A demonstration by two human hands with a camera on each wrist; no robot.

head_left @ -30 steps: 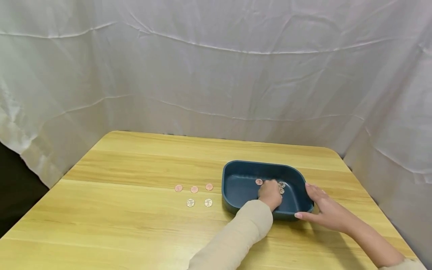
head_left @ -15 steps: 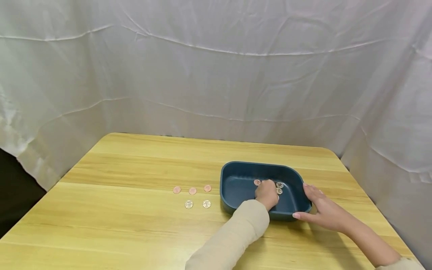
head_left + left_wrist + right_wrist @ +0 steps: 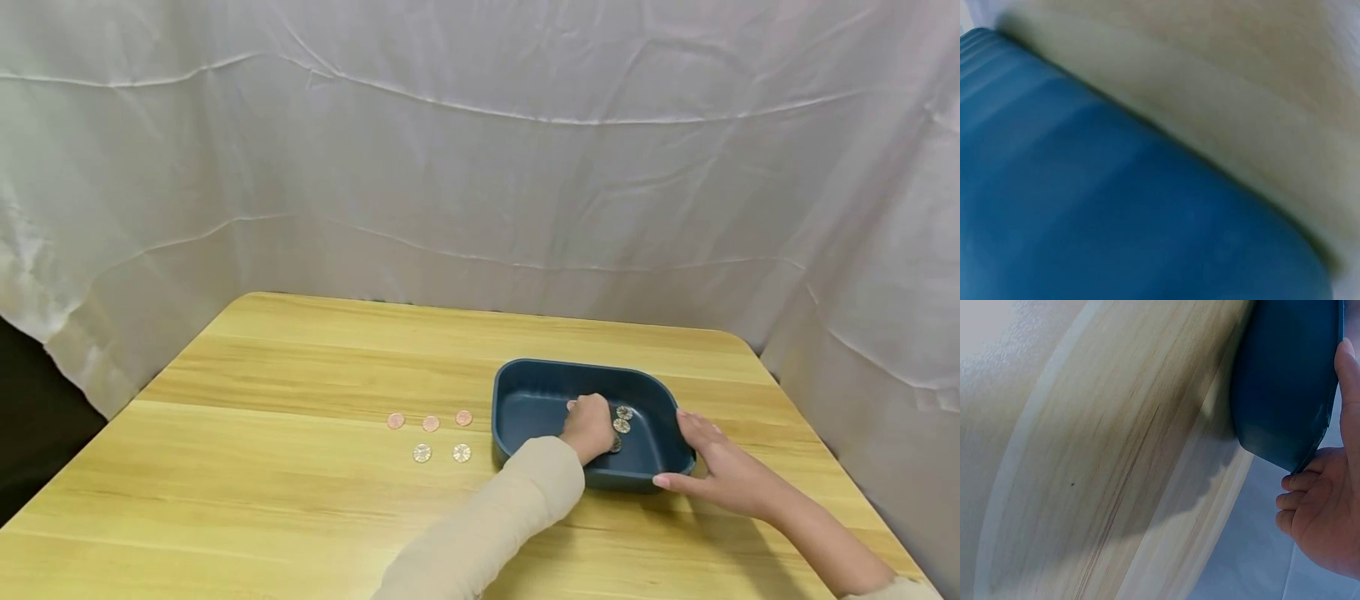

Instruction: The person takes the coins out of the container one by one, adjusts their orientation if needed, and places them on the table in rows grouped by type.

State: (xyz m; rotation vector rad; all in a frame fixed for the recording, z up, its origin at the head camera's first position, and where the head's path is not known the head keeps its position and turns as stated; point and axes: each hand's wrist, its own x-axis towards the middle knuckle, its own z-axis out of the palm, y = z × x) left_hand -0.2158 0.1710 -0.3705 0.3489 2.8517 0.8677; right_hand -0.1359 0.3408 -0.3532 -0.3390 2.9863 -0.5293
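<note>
A dark blue rectangular tray (image 3: pixel 528 417) with rounded corners sits on the table. My left hand (image 3: pixel 588 429) reaches over its near rim and down inside, knuckles up; the fingertips are hidden below the hand, and I cannot tell whether they pinch a coin. Beside this hand in the tray lie several gold-toned coins (image 3: pixel 622 425), and a copper-coloured coin (image 3: pixel 572 406) is partly covered by it. At the tray's right end, my right hand (image 3: pixel 723 471) grips the rim, thumb on the near side. The left wrist view is filled mostly by the tray's outer wall (image 3: pixel 1116 200), blurred.
Left of the tray on the wooden table (image 3: pixel 262 500) lie two rows of coins. The back row has three copper-coloured coins (image 3: pixel 431 423), the front row two gold-toned coins (image 3: pixel 461 452). Pale cloth (image 3: pixel 480 167) hangs behind the table and on both sides.
My left hand has shifted slightly left inside the tray, uncovering more of a gold-toned coin at its right and covering more of the copper-coloured one. My right hand keeps its grip on the tray.
</note>
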